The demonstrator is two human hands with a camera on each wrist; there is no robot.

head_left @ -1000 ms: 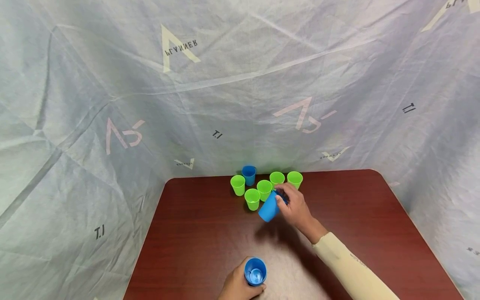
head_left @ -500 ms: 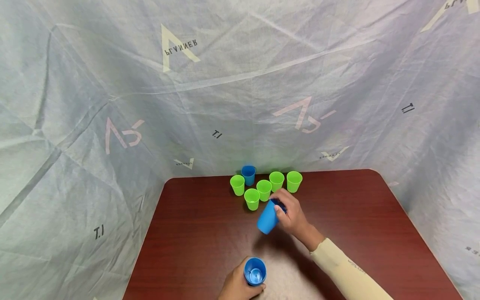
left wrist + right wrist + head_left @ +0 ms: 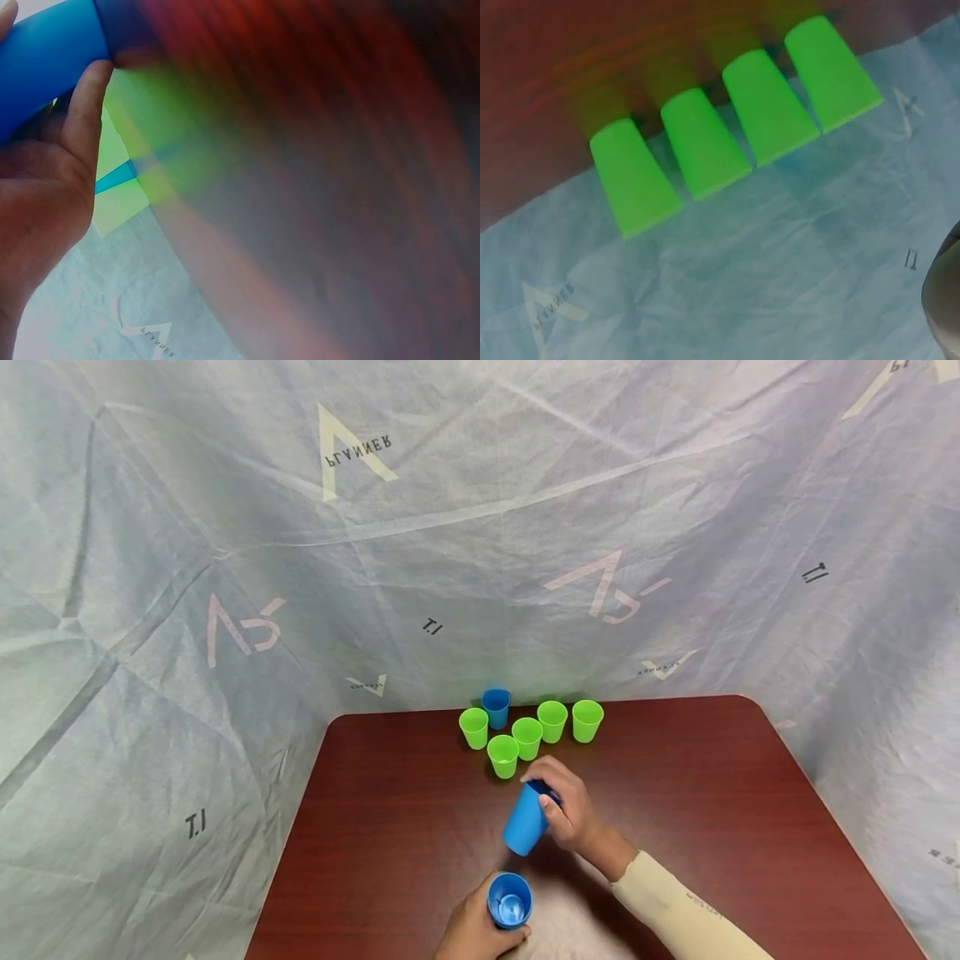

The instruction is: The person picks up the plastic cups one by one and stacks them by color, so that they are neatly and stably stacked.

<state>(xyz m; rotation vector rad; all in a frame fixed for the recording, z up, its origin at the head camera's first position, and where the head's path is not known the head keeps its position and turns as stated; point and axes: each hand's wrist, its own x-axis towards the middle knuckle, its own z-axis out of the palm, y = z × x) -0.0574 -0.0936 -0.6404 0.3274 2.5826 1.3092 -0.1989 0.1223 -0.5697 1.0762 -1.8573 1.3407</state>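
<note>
My left hand (image 3: 471, 925) grips a blue plastic cup (image 3: 510, 897) near the front of the table, its mouth facing up. In the left wrist view, the thumb of my left hand (image 3: 60, 176) lies along that blue cup (image 3: 52, 64). Farther out and slightly right, my right hand (image 3: 567, 806) holds a second blue cup (image 3: 523, 822) near its rim. This cup tilts, with its base pointing down and left toward the first cup. Only a sliver of the right hand (image 3: 943, 300) shows in the right wrist view, and its cup is hidden there.
Several green cups stand upright toward the back of the dark red table (image 3: 375, 827), the nearest green cup (image 3: 503, 757) just beyond my right hand. Behind them is a third blue cup (image 3: 496, 708). A grey printed sheet (image 3: 480, 568) hangs around the table's back and sides.
My right hand has drawn the blue cup back from the green cups, toward the person and slightly left, closer to the left-hand cup. The left hand stays in place.
</note>
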